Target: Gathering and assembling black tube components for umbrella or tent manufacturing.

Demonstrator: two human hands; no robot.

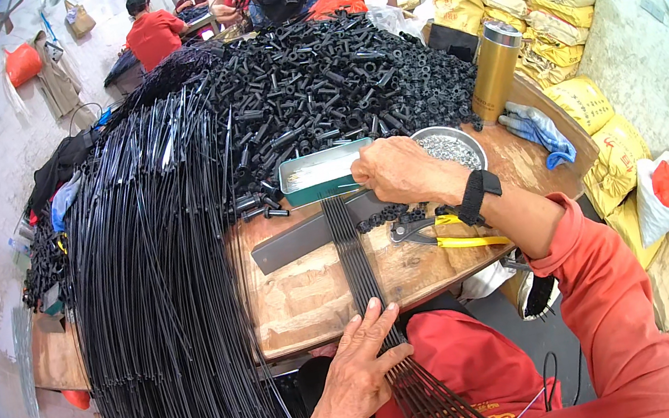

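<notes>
on my feed, rods (350, 250) ran from centre to bottom. left hand (357, 378) lay over them, fingers spread; right hand (405, 170) curled by the tray (311, 192), upper centre, its hold i couldn't tell.

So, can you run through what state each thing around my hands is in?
Left hand: open, resting on the black rods
Right hand: curled beside the green tray; contents hidden
Black rods: fanned out at the lower end
Green tray: uncovered
Metal bowl: uncovered, holding small silvery bits
Pliers: handles apart
Gold flask: capped, upright
Glove: unworn, crumpled
</notes>
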